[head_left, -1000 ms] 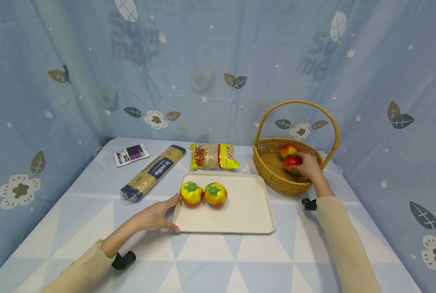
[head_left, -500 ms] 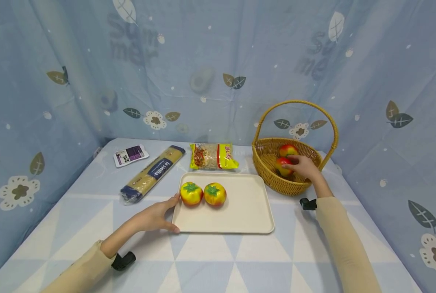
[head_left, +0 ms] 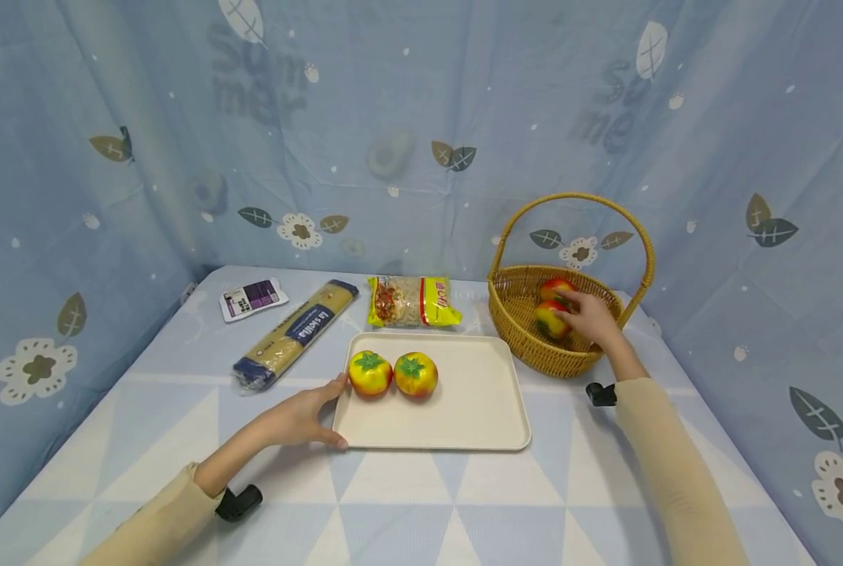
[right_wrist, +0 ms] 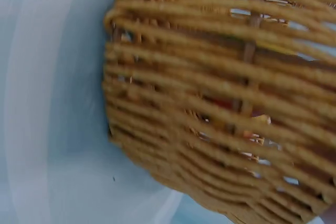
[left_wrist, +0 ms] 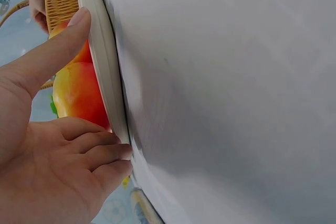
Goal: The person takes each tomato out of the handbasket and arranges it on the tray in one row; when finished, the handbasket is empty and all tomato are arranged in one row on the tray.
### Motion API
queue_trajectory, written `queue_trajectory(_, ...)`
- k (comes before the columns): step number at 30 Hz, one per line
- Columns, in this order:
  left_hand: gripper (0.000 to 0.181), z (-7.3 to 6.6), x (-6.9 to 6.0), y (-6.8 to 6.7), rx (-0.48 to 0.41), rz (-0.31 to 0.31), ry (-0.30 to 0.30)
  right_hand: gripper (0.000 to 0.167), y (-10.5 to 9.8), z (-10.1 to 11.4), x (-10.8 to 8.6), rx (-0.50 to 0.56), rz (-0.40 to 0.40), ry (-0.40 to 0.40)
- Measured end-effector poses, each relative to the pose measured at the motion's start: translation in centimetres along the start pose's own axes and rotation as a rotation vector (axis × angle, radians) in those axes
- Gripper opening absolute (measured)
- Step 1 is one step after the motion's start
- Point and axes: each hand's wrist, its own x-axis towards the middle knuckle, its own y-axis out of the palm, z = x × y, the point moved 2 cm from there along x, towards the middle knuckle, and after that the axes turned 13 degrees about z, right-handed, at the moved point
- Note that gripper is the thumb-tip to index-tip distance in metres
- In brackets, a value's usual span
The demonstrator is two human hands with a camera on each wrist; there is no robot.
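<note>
A cream tray [head_left: 464, 401] holds two yellow-and-red fruits with green leafy tops, a left one [head_left: 370, 373] and a right one [head_left: 416, 375]. My left hand [head_left: 301, 417] rests against the tray's left edge, thumb and fingers spread apart. In the left wrist view this hand [left_wrist: 58, 140] touches the rim [left_wrist: 105, 56] with thumb and fingertips. Inside the wicker basket [head_left: 528, 338], my right hand [head_left: 594, 321] pinches a red-and-yellow fruit [head_left: 551, 321] by its right side; another fruit [head_left: 554, 288] lies behind it. Basket weave [right_wrist: 210, 93] hides the right hand's fingers in the right wrist view.
Behind the tray lies a yellow-ended food bag [head_left: 410, 302]. A long pasta packet [head_left: 297, 334] and a small white-and-purple pouch [head_left: 254, 299] are at the back left. The tall basket handle [head_left: 570, 196] arches above the right hand.
In the basket, the fruit at my right hand has shifted left and turned, showing more yellow and green. The right hand has moved slightly; my left hand and the tray look unchanged.
</note>
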Motion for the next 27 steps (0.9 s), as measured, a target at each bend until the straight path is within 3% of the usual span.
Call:
queue_trajectory(6, 0.111, 0.0, 0.0, 0.0, -0.004, 0.003, -0.002, 0.044, -0.4, -0.1, 0.0, -0.086, 0.051, -0.042)
queue_trajectory(14, 0.111, 0.0, 0.1, 0.1, -0.005, 0.005, -0.002, 0.068, 0.1, -0.6, 0.1, -0.105, 0.1, 0.006)
queue_trajectory(21, 0.111, 0.0, 0.1, 0.1, -0.002, 0.01, -0.008, 0.068, 0.3, -1.1, 0.2, -0.145, 0.065, -0.008)
queue_trajectory(27, 0.111, 0.0, 0.1, 0.0, -0.002, 0.008, -0.01, 0.071, 0.3, -1.4, -0.1, -0.121, 0.05, 0.036)
